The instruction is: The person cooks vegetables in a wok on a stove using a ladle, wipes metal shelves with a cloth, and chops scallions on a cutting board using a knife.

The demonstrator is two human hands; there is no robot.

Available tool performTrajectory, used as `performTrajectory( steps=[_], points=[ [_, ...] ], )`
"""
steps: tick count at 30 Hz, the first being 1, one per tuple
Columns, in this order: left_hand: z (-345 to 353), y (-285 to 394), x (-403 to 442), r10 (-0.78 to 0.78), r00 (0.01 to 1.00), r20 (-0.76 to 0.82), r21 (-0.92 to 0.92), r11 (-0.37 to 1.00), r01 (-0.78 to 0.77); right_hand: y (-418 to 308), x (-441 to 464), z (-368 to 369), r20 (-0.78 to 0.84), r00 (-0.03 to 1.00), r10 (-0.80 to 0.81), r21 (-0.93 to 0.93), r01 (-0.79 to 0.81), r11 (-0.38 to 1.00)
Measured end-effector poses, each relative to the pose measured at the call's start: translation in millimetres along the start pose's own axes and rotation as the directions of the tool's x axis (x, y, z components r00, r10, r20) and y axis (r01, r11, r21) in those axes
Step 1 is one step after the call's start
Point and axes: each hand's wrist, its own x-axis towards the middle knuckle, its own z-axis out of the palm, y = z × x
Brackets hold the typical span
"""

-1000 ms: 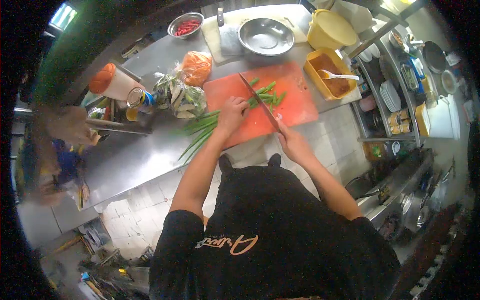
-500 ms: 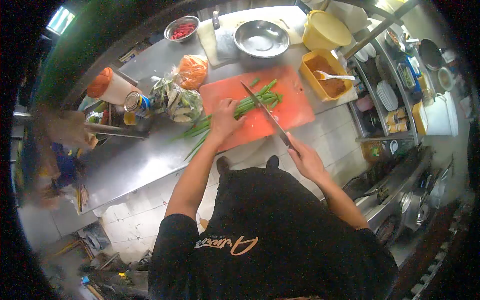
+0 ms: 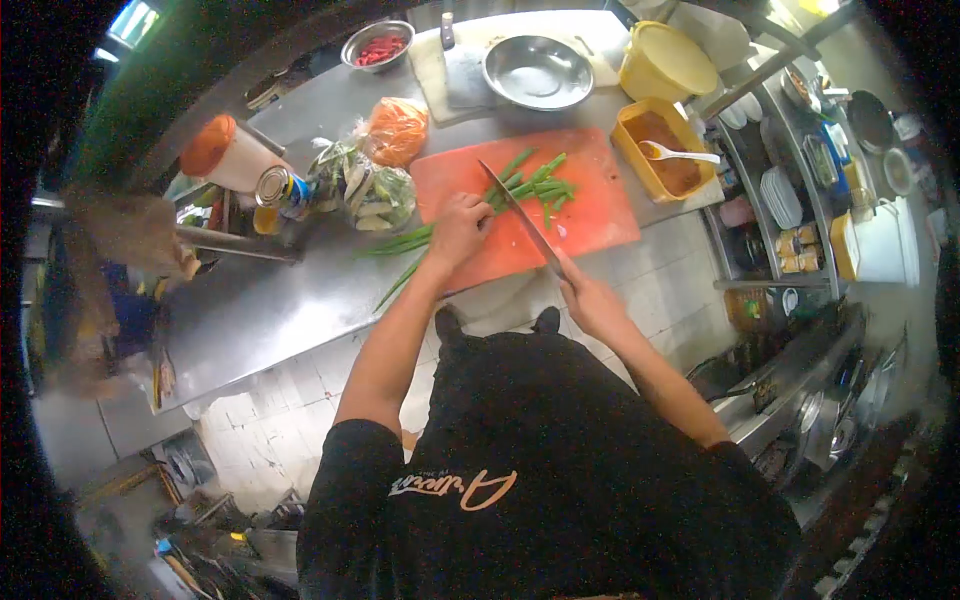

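On the orange-red cutting board (image 3: 600, 215) lies a bunch of green onions (image 3: 400, 243), its long leaves trailing off the board's left edge. My left hand (image 3: 462, 230) is closed over the bunch and presses it to the board. In my right hand (image 3: 595, 305) is the handle of a long kitchen knife (image 3: 527, 222). The blade slants across the green onions just right of my left fingers. Cut pieces of green onion (image 3: 548, 185) are spread to the right of the blade.
Behind the board stand a steel bowl (image 3: 538, 75), a small bowl of red pieces (image 3: 378, 47) and a yellow bucket (image 3: 668, 62). A yellow tub (image 3: 650, 150) with a spoon is at right. Left are bags of shredded orange vegetable (image 3: 396, 132) and greens (image 3: 378, 198), and a can (image 3: 283, 192).
My left hand has curled tighter and its fingers sit closer to the blade. More cut pieces lie spread right of the knife. The whole view has shifted slightly.
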Motion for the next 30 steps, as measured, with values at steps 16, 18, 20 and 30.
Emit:
performTrajectory(
  steps=[16, 18, 20, 30],
  points=[
    [-32, 24, -2, -0.072, 0.994, -0.087, 0.061, 0.995, 0.077, 25, -33, -18, -0.234, 0.966, -0.109, 0.211, 0.16, 0.964],
    [-30, 19, -11, -0.074, 0.993, -0.092, 0.065, 0.995, 0.08, 26, -36, -18, -0.231, 0.955, -0.188, 0.142, 0.225, 0.964],
    [-26, 17, -15, -0.083, 0.991, -0.102, 0.039, 0.995, 0.087, 21, -39, -22, -0.069, 0.988, -0.135, 0.097, 0.141, 0.985],
    [-2, 4, -15, -0.063, 0.998, -0.014, 0.005, 0.998, 0.063, 3, 5, 6, 0.046, 0.998, -0.03, 0.013, 0.03, 0.999]
  ],
)
